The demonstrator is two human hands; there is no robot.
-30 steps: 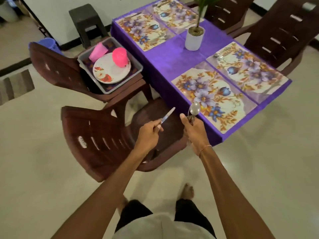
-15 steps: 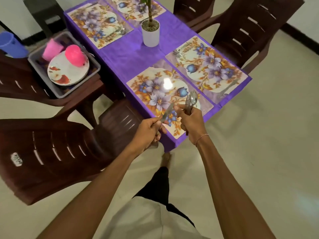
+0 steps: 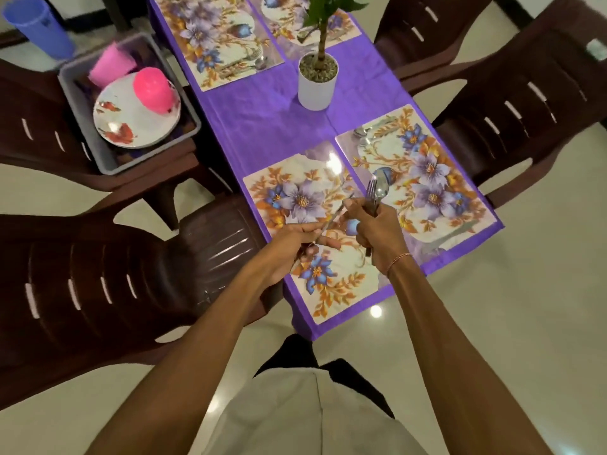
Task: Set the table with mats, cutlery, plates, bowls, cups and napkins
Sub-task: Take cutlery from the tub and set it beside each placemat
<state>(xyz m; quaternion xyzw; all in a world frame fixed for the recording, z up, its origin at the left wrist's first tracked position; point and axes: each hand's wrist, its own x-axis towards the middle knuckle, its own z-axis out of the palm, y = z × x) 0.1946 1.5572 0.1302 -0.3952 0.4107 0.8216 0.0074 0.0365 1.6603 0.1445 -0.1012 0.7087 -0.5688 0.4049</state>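
Left hand (image 3: 294, 239) pinches knife (image 3: 335, 214) — right hand (image 3: 379, 231) grips fork (image 3: 370, 189) and spoon (image 3: 382, 183).

Four mats on table (image 3: 269, 126): near-left mat (image 3: 341, 284), near-right mat (image 3: 427, 178) beside it, far-left mat (image 3: 213, 37) and far-right mat (image 3: 341, 27) behind. Plant pot (image 3: 317, 85) at centre, between the mat pairs. Cutlery set (image 3: 364, 131) on far-left corner of near-right mat. Left of table, tub (image 3: 147, 160) on left chair (image 3: 33, 126). Plates (image 3: 131, 126) in tub, upturned cup (image 3: 153, 90) on plates, second cup (image 3: 111, 65) behind it. Near chair (image 3: 98, 274) at near-left mat. Over that mat, left hand (image 3: 295, 238) pinches knife (image 3: 335, 215), right hand (image 3: 377, 231) grips fork (image 3: 371, 188) and spoon (image 3: 381, 185).
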